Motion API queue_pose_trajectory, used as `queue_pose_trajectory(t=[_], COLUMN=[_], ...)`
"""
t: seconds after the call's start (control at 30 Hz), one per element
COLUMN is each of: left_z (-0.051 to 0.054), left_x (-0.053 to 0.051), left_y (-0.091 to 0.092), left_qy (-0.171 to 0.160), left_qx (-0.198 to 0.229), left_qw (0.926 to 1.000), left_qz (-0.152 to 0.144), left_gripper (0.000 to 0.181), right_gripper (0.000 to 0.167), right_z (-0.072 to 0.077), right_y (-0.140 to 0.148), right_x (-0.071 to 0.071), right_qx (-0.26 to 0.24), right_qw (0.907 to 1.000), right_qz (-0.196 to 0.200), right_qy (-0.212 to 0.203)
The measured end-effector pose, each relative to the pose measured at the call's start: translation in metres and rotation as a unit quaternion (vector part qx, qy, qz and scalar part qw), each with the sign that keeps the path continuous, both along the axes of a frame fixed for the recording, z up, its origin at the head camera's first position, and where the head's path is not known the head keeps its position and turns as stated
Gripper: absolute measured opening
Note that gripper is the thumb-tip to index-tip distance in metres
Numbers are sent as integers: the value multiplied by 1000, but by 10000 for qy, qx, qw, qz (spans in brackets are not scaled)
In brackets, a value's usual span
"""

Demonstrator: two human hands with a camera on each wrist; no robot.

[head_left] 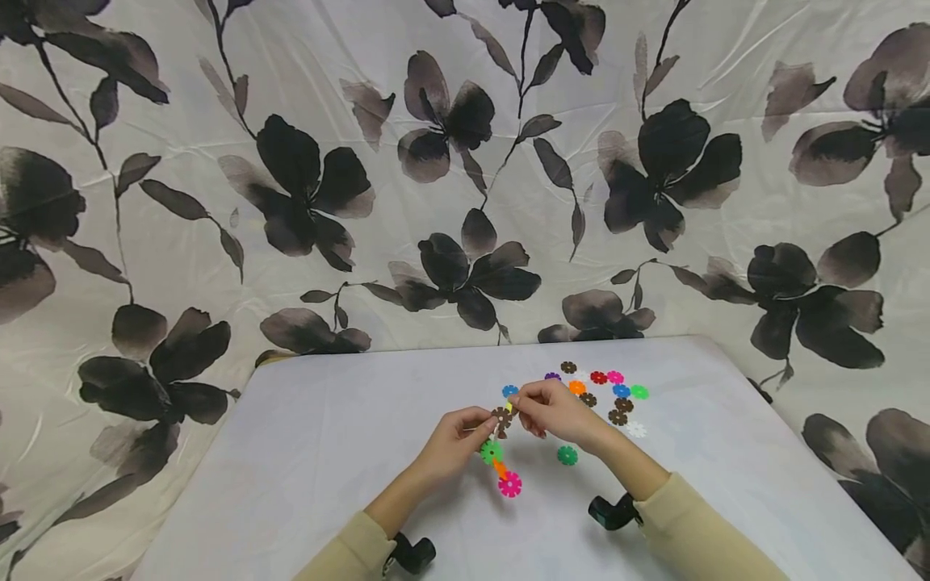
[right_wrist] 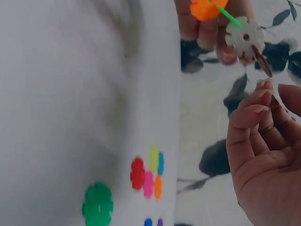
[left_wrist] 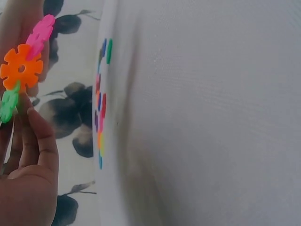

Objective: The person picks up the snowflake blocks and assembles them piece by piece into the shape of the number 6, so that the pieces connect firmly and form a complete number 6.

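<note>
A chain of notched plastic snowflake discs hangs from my left hand (head_left: 454, 442), whose fingertips pinch it near its upper part. From the low end come a pink disc (head_left: 510, 484), an orange disc (left_wrist: 21, 68), a green disc (head_left: 491, 452), a white disc (right_wrist: 244, 36) and a brown disc (head_left: 502, 417). My right hand (head_left: 558, 413) meets the top of the chain, thumb and fingertips pinched together at the brown edge. What lies between those fingertips is mostly hidden. In the right wrist view, my right hand's fingers are curled below the brown disc.
Loose discs of several colours lie on the white table (head_left: 327, 452) beyond and right of my hands, among them a red disc (head_left: 598, 378) and a blue disc (head_left: 510, 390). A single dark green disc (head_left: 567, 456) lies nearer. Behind the table hangs a flowered cloth (head_left: 465, 202).
</note>
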State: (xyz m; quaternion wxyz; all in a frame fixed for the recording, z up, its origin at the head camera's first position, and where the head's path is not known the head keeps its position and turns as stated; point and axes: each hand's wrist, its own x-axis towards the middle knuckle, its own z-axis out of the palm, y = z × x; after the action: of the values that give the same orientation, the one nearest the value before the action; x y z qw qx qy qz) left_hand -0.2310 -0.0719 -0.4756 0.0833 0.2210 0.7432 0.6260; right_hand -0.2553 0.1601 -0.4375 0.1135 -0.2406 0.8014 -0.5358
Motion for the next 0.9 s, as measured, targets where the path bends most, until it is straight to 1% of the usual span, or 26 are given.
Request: queue_pose_trajectory(t=[0.2,0.4,0.6,0.77,0.9], left_z=[-1,0,0,2,2], left_x=[-1,-2,-3,-3,-3], left_y=[-7,-12,-14,-16,-17], left_qy=[-139,-154,-161,-176,-219], left_qx=[-188,-221,-197,-149,-149], left_qw=[9995,9993,9992,9993,9991], left_qz=[228,264,296,308,316], left_gripper=[24,23,23,24,24], right_gripper=[25,24,26,23,18], right_z=[2,0,-6,-14,-21], right_y=[30,59,83,99,110], right_x=[0,0,-4,-7,-10], right_qx=[460,910,1264,1541,1736], right_qw=[9981,9935,9886,9825,9776], right_qz=[-398,-690,-798,-975,-1120], right_qy=[-18,12,190,380,390])
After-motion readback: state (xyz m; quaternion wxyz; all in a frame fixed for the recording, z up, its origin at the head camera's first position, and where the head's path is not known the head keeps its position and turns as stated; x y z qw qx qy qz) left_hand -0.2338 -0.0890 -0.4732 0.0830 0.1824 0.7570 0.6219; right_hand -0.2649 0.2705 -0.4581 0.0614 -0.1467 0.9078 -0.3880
